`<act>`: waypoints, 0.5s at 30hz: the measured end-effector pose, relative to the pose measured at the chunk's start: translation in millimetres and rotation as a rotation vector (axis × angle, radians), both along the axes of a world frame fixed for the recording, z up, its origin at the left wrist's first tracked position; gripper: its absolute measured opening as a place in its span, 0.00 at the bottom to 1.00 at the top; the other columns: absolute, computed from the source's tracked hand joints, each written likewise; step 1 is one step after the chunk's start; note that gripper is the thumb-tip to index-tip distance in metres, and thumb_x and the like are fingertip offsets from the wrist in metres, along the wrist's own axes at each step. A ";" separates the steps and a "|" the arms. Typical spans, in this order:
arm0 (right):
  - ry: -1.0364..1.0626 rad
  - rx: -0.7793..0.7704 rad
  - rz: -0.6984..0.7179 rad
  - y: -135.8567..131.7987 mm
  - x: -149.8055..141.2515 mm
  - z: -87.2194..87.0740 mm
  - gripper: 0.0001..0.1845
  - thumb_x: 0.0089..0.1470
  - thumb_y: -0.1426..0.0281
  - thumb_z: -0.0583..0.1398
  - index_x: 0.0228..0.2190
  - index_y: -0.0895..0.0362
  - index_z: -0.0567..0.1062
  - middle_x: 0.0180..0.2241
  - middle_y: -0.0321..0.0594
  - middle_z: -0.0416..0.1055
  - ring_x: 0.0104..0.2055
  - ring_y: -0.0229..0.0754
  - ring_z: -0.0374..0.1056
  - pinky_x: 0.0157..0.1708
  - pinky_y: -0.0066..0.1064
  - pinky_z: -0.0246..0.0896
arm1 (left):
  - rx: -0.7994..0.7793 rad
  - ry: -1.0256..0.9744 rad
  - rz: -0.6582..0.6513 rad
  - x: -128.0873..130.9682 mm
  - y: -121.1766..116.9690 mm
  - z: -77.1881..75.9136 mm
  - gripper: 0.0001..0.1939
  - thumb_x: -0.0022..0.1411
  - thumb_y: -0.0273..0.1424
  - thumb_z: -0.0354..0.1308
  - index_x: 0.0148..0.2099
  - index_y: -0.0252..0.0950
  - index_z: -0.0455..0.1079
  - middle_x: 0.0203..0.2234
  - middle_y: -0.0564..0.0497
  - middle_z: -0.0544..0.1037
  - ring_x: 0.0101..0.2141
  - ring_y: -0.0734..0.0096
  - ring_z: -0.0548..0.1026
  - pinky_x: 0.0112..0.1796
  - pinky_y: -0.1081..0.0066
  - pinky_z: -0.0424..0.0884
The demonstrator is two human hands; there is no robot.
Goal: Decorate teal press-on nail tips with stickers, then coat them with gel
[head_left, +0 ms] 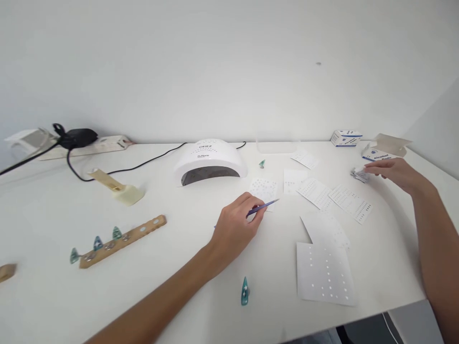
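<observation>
My left hand (pixel 236 224) rests on the white table (pixel 201 267) and grips a thin purple pen-like tool (pixel 263 207), its tip over a small white sheet of dots (pixel 264 187). My right hand (pixel 394 173) reaches to the far right and touches a small crumpled foil wrapper (pixel 358 175). Several white dotted sheets (pixel 324 272) lie between the two hands. A teal nail tip (pixel 245 291) lies near the front edge, below my left hand.
A white nail lamp (pixel 210 161) stands at the back centre with a black cable. A wooden strip (pixel 122 241) holds teal nail tips at left. A cream stand (pixel 120 188), a power strip (pixel 96 142) and small boxes (pixel 344 138) are around.
</observation>
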State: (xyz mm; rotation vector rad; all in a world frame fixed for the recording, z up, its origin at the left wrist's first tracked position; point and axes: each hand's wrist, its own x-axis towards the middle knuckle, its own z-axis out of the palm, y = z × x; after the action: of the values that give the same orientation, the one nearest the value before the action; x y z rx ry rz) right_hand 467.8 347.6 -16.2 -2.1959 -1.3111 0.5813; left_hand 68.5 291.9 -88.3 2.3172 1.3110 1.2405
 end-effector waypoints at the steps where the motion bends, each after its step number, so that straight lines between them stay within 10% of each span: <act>1: 0.000 -0.016 0.005 0.1 3.8 -1.2 0.09 0.46 0.66 0.66 0.32 0.55 0.82 0.45 0.45 0.76 0.47 0.48 0.65 0.47 0.39 0.54 | 0.001 0.000 0.003 -0.1 0.3 0.2 0.07 0.62 0.22 0.57 0.31 0.35 0.70 0.25 0.55 0.73 0.25 0.80 0.70 0.23 0.79 0.63; 15: -0.066 0.007 -0.067 -3.0 1.6 0.3 0.15 0.44 0.73 0.58 0.35 0.55 0.79 0.46 0.47 0.74 0.45 0.50 0.66 0.42 0.40 0.57 | -0.050 -0.016 0.012 -0.7 0.8 2.6 0.08 0.62 0.26 0.55 0.30 0.36 0.71 0.24 0.55 0.74 0.22 0.79 0.68 0.22 0.78 0.63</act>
State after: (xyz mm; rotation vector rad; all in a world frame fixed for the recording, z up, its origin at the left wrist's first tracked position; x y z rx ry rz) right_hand 469.4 344.6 -15.8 -2.2610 -1.2652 0.4820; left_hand 67.8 292.7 -85.7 2.2644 1.3366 1.2124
